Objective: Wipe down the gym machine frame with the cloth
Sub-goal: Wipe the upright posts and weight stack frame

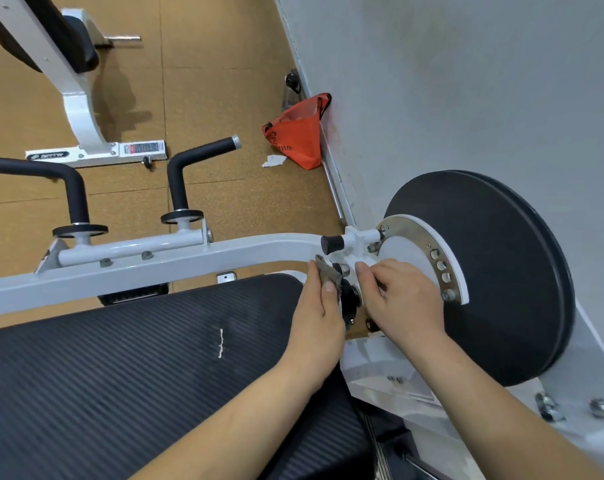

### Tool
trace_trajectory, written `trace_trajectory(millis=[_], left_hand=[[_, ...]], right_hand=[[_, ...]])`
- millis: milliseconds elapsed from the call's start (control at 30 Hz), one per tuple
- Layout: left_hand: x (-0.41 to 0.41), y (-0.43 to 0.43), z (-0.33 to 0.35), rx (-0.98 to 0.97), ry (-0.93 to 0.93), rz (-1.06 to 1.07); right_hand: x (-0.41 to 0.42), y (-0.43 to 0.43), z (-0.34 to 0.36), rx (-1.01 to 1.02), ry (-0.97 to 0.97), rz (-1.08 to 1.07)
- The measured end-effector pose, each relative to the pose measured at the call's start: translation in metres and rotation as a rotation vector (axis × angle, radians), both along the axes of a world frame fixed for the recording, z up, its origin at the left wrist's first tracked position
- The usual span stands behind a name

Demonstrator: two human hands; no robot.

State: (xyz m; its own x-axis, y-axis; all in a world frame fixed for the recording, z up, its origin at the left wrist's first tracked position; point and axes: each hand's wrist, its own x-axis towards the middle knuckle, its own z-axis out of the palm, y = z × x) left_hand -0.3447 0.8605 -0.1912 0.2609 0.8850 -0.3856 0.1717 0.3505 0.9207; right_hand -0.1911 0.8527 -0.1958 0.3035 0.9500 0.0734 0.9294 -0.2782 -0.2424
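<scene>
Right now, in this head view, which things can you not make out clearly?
Head view only:
cloth: mostly hidden inside the left hand.
black knob: partly covered by both hands.
right hand: its own back hides whether the fingers grip anything.
label on the far machine: too small to read.

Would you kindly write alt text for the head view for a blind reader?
The left hand pinches a grey cloth against the white machine frame near its pivot; the right hand rests beside it, by a large black disc.
</scene>
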Motion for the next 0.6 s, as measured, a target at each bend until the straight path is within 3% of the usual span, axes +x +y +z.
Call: trace_trajectory(millis=[200, 367, 500, 600], left_hand=[[-0.004, -0.039, 0.009, -0.007, 0.004, 0.029], [0.0, -0.008, -0.006, -0.087, -0.002, 0.083], [0.001, -0.04, 0.009, -0.021, 0.052, 0.015], [0.001, -0.011, -0.002, -0.02, 0.074, 0.016]], right_hand=[[-0.008, -0.01, 0.0, -0.012, 0.062, 0.001], [-0.002, -0.017, -0.003, 0.039, 0.189, 0.056], [0.003, -0.021, 0.0, 0.047, 0.261, 0.102], [0.004, -0.021, 0.001, 0.051, 0.297, 0.106]])
